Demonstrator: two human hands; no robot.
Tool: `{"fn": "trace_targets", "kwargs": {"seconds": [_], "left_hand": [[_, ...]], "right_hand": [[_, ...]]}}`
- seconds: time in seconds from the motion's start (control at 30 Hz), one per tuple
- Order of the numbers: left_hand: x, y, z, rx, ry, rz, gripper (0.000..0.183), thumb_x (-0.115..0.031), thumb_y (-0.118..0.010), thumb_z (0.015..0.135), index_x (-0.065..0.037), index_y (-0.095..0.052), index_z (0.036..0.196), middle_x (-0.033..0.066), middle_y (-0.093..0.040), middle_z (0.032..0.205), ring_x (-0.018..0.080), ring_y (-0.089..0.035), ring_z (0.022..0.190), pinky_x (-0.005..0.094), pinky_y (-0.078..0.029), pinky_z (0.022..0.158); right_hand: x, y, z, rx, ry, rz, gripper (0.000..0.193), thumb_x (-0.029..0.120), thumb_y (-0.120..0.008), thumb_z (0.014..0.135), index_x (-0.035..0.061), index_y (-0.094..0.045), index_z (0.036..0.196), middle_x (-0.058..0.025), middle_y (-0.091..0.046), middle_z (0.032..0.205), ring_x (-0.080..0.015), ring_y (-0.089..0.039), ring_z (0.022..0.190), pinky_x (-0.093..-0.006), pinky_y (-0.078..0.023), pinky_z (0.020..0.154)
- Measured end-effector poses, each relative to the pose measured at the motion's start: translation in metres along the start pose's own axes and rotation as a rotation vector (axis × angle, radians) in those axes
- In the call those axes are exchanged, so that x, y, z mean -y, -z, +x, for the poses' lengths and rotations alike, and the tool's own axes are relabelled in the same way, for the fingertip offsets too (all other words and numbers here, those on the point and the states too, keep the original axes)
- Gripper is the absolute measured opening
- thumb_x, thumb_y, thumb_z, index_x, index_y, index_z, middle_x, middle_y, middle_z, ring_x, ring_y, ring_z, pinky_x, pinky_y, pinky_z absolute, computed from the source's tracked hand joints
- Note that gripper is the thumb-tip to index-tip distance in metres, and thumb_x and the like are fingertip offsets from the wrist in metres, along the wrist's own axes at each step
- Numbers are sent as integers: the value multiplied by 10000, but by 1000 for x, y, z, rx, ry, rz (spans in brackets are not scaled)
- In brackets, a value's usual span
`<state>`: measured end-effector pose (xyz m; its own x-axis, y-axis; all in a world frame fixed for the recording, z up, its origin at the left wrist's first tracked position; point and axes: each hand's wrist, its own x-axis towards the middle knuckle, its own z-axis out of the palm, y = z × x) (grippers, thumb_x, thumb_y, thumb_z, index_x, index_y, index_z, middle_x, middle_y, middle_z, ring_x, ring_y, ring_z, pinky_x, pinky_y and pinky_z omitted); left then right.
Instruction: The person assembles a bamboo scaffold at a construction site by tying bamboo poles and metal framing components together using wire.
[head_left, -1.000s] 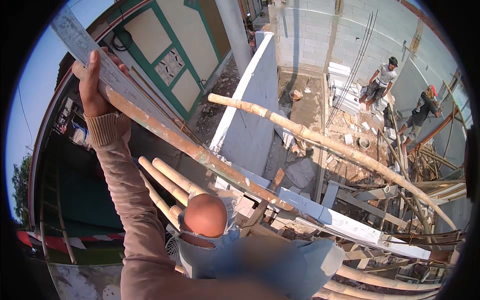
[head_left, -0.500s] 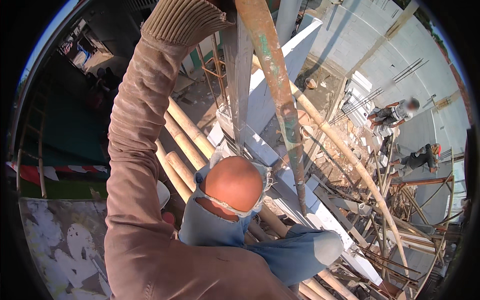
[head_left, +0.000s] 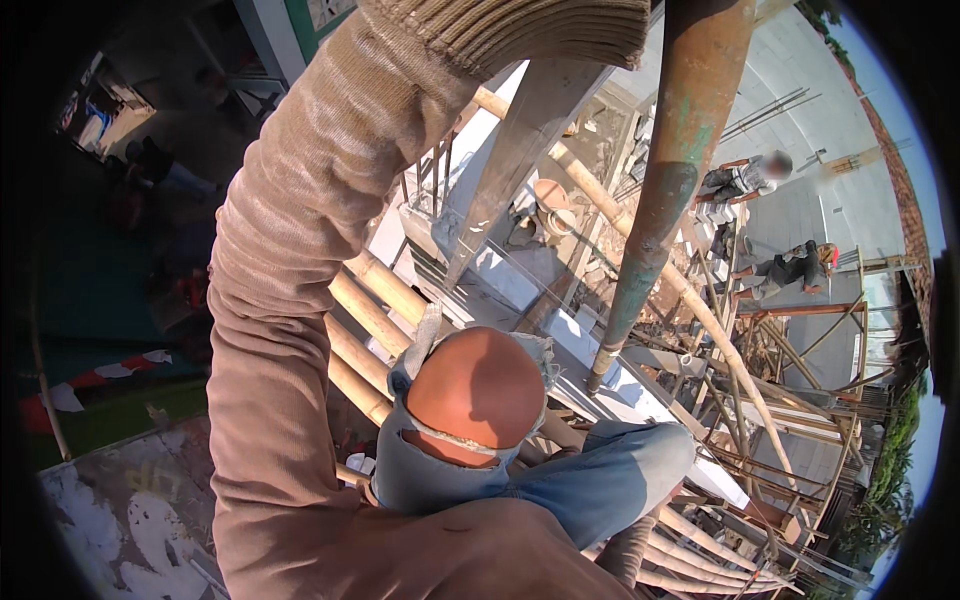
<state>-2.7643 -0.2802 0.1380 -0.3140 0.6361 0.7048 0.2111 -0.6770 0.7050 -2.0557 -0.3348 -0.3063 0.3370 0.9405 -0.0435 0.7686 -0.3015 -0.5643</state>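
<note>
**Pole and plank held overhead, up on the scaffold**

Long pole (head_left: 655, 190), round section, prob. metal pipe: rusty brown w/ green patches, surface flaky. Long axis near vertical in view, leaning slightly; top runs out past upper edge, lower end points down-left and stops just above a pale concrete ledge (head_left: 560, 330). Beside it, to its left, a grey wood plank (head_left: 520, 140), flat, weathered, same steep lean, lower end tapering toward the ledge.

Left arm in tan ribbed sleeve (head_left: 300, 260) goes straight up from lower edge; knit cuff at top of frame. Left hand is beyond the upper edge, so cannot tell if it grips the plank or pole. Right hand not seen at all.

Below: torn blue jeans (head_left: 560, 480), soft denim, frayed hole w/ bare knee (head_left: 478, 390) poking through, round and sunlit. Under and left of the knee, several thick bamboo poles (head_left: 365, 320) lie side by side, pale yellow, smooth, jointed. One long bamboo (head_left: 700, 310) runs diagonal from behind the plank down to lower right, crossing behind the pole.

Far right, well apart: two other people (head_left: 770, 220) on a grey concrete slab, one crouched. Thin bamboo framing below them.
</note>
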Motion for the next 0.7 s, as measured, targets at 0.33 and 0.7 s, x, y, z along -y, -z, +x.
{"fn": "trace_targets", "kwargs": {"seconds": [0.33,0.7], "left_hand": [[-2,10,-7,26,144,236,645,-385,-760,756,117,-539,1095,244,-600,1046,321,-636,956,393,-536,828],[1,-6,1,-107,120,199,752,-458,-792,678,104,-524,1099,269,-553,1152,362,-575,1120,416,-464,980]], "right_hand": [[399,70,18,-150,509,654,282,243,-588,965,-3,-611,1100,-122,-661,1058,-115,-617,762,-225,-500,570],[709,75,-77,524,1251,918,764,499,-546,917,-79,-346,1376,-211,-431,1388,-301,-437,1277,-430,-398,1023]]}}
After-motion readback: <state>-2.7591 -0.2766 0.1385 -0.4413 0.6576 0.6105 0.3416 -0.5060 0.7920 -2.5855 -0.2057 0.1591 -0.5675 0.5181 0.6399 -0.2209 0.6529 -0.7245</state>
